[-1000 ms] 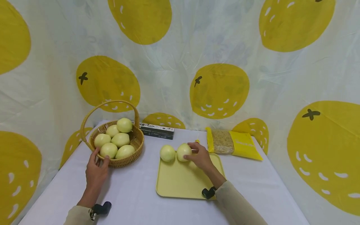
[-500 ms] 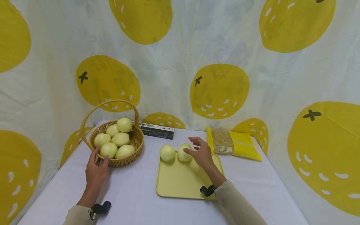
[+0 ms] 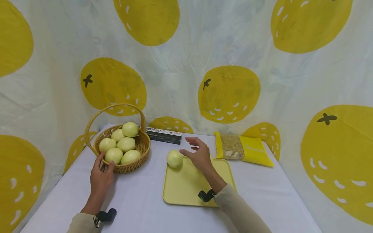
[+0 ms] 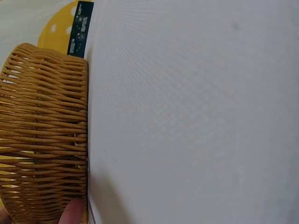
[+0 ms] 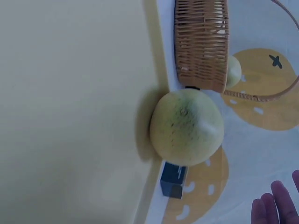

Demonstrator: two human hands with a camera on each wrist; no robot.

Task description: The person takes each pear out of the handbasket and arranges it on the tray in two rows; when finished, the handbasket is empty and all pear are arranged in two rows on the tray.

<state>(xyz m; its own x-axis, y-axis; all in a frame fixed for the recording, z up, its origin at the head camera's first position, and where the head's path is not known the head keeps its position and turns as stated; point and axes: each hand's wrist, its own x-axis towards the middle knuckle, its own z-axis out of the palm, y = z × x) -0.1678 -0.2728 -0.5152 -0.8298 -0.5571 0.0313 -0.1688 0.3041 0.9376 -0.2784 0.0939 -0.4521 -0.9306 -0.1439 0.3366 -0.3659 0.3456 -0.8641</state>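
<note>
In the head view my left hand [image 3: 101, 176] holds the front left of a wicker basket [image 3: 132, 167], which bears several pale yellow-green melons [image 3: 126, 144]. The left wrist view shows a fingertip [image 4: 72, 212] against the woven wall. My right hand [image 3: 199, 158] hovers over the far part of a yellow tray [image 3: 186, 189], fingers and thumb spread, holding nothing. Just left of its thumb, a melon [image 3: 174, 159] sits at the tray's far left corner. The other melon on the tray is hidden behind this hand. The right wrist view shows the speckled end of a melon [image 5: 187, 127].
A dark pasta box [image 3: 163, 136] lies behind, between basket and tray. At the back right rests a yellow bag [image 3: 244, 149] with a see-through window. A curtain [image 3: 175, 81] with yellow fruit prints hangs behind the white-covered table [image 3: 140, 200].
My right hand has let go of the right-hand melon on the tray, then moved left and slightly up towards the left one. My left hand has stayed at the basket.
</note>
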